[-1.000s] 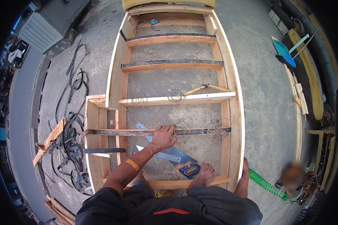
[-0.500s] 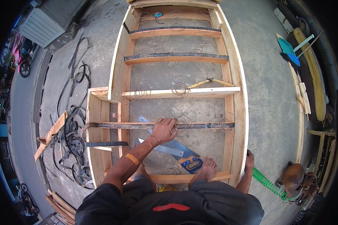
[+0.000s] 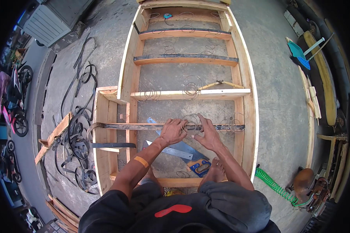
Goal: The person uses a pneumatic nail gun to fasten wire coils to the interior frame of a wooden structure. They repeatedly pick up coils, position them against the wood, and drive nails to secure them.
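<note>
A wooden frame (image 3: 254,116) lies around my feet, with a black rubber strap (image 3: 144,126) running along its near crossbar. On that crossbar stands a wire coil spring (image 3: 191,125) between my hands. My left hand (image 3: 173,131) is closed at the spring's left edge, fingertips on its wire over the strap. From the right, my right hand (image 3: 210,134) reaches to the same spring, its thumb and fingers spread apart. Another coil spring (image 3: 232,123) sits farther right on the bar. Below the bar lie a handsaw (image 3: 198,165) and a metal square (image 3: 177,152).
Tangled black straps (image 3: 78,145) lie on the floor at left. Yellow-handled pincers (image 3: 210,85) rest by the white crossbar (image 3: 167,94). A tape measure (image 3: 167,16) is at the far end. On the right are a green coiled air hose (image 3: 276,186) and a teal dustpan (image 3: 296,50).
My right hand has come from outside the frame's right side to the spring on the near crossbar. My left hand stays by that spring. The view has shifted slightly.
</note>
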Action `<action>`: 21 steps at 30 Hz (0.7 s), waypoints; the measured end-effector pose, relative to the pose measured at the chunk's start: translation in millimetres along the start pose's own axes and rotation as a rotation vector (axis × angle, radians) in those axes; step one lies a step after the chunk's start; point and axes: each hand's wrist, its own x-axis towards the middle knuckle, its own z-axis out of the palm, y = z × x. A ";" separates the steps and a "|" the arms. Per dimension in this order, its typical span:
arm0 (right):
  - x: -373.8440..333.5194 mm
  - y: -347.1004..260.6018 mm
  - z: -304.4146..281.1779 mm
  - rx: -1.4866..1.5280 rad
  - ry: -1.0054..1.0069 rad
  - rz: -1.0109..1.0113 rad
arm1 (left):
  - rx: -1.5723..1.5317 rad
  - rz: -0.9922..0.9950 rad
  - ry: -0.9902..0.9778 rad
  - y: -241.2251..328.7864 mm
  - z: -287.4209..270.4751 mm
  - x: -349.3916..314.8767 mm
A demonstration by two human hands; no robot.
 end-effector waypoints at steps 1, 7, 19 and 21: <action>10.6 2.9 10.8 -0.030 0.015 -0.035 | 0.001 0.003 0.009 -1.0 -1.3 -2.8; 42.0 44.4 31.6 -0.045 -0.134 -0.188 | -0.086 0.006 -0.004 1.6 -17.0 -14.8; 36.2 18.5 21.4 -0.039 0.140 -0.090 | -0.258 -0.052 0.181 19.4 -12.4 -27.6; 37.6 17.6 22.9 -0.037 0.174 -0.087 | -0.293 -0.129 0.216 30.0 -13.1 -27.4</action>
